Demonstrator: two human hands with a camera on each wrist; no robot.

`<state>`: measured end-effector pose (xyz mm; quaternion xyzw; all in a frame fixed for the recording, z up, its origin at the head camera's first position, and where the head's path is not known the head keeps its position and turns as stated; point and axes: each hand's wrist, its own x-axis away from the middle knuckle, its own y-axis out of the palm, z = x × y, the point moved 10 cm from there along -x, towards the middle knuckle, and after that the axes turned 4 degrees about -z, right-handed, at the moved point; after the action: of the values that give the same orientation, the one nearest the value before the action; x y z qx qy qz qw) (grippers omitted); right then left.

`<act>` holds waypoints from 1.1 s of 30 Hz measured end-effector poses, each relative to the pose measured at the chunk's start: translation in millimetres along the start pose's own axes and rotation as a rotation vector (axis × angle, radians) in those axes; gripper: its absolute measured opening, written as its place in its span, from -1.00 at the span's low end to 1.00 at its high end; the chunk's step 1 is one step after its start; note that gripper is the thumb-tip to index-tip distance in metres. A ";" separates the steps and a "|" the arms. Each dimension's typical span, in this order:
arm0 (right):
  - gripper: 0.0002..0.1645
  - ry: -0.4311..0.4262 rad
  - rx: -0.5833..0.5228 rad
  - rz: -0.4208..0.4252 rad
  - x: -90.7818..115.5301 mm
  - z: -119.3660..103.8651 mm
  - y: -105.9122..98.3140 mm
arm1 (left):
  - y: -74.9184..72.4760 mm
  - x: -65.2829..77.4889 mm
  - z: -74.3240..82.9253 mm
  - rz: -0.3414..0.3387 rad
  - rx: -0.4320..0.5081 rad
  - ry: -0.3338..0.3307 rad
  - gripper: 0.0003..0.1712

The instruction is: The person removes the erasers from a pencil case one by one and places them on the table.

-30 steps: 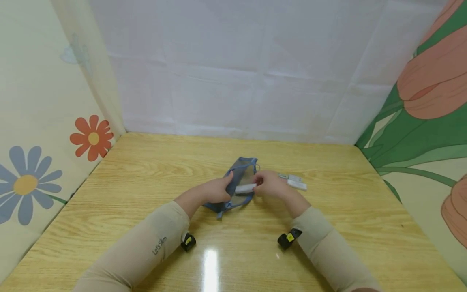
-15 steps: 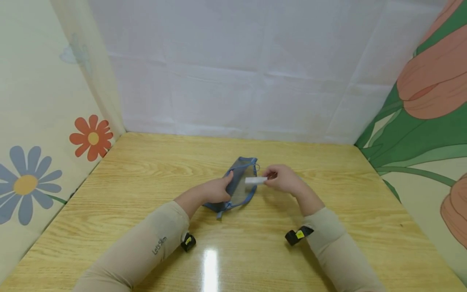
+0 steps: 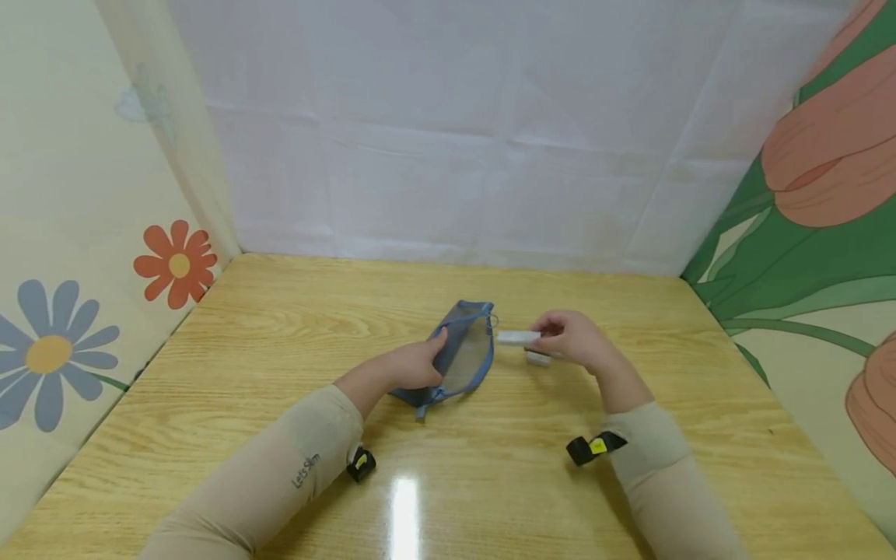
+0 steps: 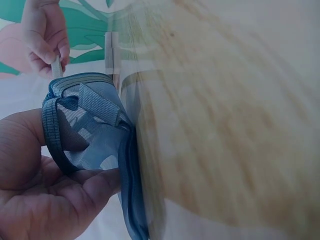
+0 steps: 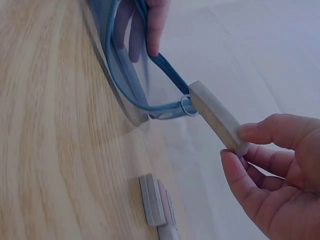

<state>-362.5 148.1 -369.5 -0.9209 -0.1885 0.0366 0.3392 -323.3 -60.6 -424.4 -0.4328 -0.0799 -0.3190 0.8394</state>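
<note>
A see-through mesh zip pouch with blue trim (image 3: 470,362) lies on the table, its mouth gaping toward the right. My left hand (image 3: 414,365) grips its left side, thumb on the upper edge; some fingers show through the mesh in the right wrist view. To the right of the mouth, my right hand (image 3: 572,341) pinches one end of a slim whitish bar (image 5: 218,117) between thumb and fingers. The bar's free end points back at the pouch. Below this hand, similar pale bars (image 5: 153,201) lie on the table, partly hidden by it in the head view.
The wooden table (image 3: 294,311) ends at a white cloth backdrop (image 3: 420,155). Flower-printed panels stand at left and right. A small ring (image 5: 188,105) hangs at the pouch's far corner. Each wrist carries a black camera mount (image 3: 586,449).
My right hand has moved right and slightly away, taking the whitish bar from within the pouch's mouth to outside it. The left hand and pouch have stayed still.
</note>
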 end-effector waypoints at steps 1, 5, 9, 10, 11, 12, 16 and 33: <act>-0.76 0.008 0.006 0.001 1.7 2.4 -2.6 | 0.0 -0.2 0.0 0.001 0.000 0.001 0.00; -0.74 0.040 0.018 0.008 9.1 13.4 -12.7 | 0.2 -0.7 -0.1 0.003 0.003 0.004 0.00; -0.70 0.061 -0.011 0.011 15.6 25.3 -21.7 | 0.1 -0.7 -0.5 0.003 0.001 0.001 0.00; -0.70 0.068 -0.019 0.015 16.7 28.7 -24.1 | 0.2 -0.7 -0.7 0.003 0.000 -0.001 0.00; -0.69 0.071 -0.028 0.018 18.0 31.2 -26.7 | 0.0 -0.5 -0.7 0.004 -0.002 -0.003 0.00; -0.69 0.074 -0.034 0.022 19.3 33.9 -29.3 | -0.1 -0.4 -0.8 0.005 -0.001 -0.005 0.00; -0.67 0.063 -0.099 0.027 23.1 42.5 -36.7 | -0.3 -0.7 -1.5 0.003 0.004 -0.014 0.01; -0.67 0.123 -0.098 0.023 40.3 79.1 -47.3 | 0.0 -2.2 -0.5 0.010 0.026 0.011 0.02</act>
<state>-355.9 244.5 -397.5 -0.9391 -0.1582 -0.0253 0.3041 -325.1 -59.9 -425.6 -0.4206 -0.0773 -0.3162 0.8469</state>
